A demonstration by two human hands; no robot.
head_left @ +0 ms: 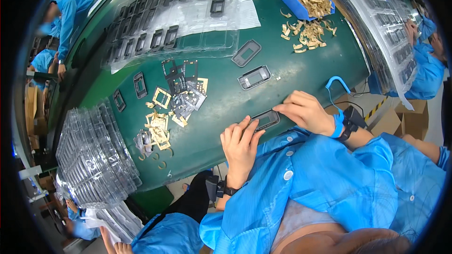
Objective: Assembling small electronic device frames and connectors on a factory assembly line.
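A small black plastic frame (269, 120) with a rectangular window lies at the near edge of the green table, between my hands. My left hand (239, 149) holds its left end, thumb and fingers closed on it. At its upper right corner, my right hand (305, 113) pinches with thumb and forefinger; whether a small piece is also between those fingertips I cannot tell. Farther off lie two similar parts, a black housing (254, 78) and a dark grey frame (246, 53). Small white bits (278, 78) lie right of the housing.
A blue bin (295, 10) of curled gold strips stands at the far right, with loose strips (308, 35) before it. Clear trays (202, 37) hold black frames. Gold and dark cut sheets (188, 98) lie left; stacked trays (94, 155) stand beyond. A blue cord (337, 80) runs near my right wrist.
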